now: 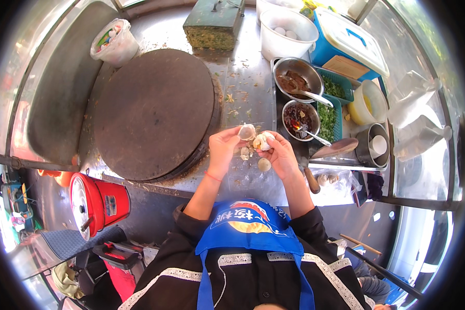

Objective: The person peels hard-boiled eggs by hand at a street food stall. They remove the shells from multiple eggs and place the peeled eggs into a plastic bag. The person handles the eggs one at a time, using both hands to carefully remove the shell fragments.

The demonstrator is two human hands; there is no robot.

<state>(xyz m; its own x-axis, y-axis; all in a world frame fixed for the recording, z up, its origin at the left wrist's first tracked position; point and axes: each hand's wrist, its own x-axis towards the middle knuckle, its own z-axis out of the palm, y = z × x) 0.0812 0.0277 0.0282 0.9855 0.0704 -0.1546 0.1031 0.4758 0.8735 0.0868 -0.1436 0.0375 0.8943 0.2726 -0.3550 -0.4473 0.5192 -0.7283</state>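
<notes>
Both of my hands meet above the steel counter (238, 180), to the right of a large round griddle (155, 114). Between the fingertips of my left hand (221, 149) is a cupped piece of eggshell (247, 132), its hollow side facing up. My right hand (282, 153) grips a broken egg (262, 142) with whitish, ragged outsides and some orange showing. The two pieces are close together. Beneath my hands lie shell fragments (244, 153) and a rounded greyish egg or shell piece (264, 164); which of these I cannot tell.
Right of my hands stand two steel bowls of dark sauce (290, 79) (300, 116) with spoons, and green baskets of chopped greens (327, 116). A wooden handle (312, 181) juts over the counter's front edge. Behind are a white egg bucket (288, 37) and a metal box (215, 25).
</notes>
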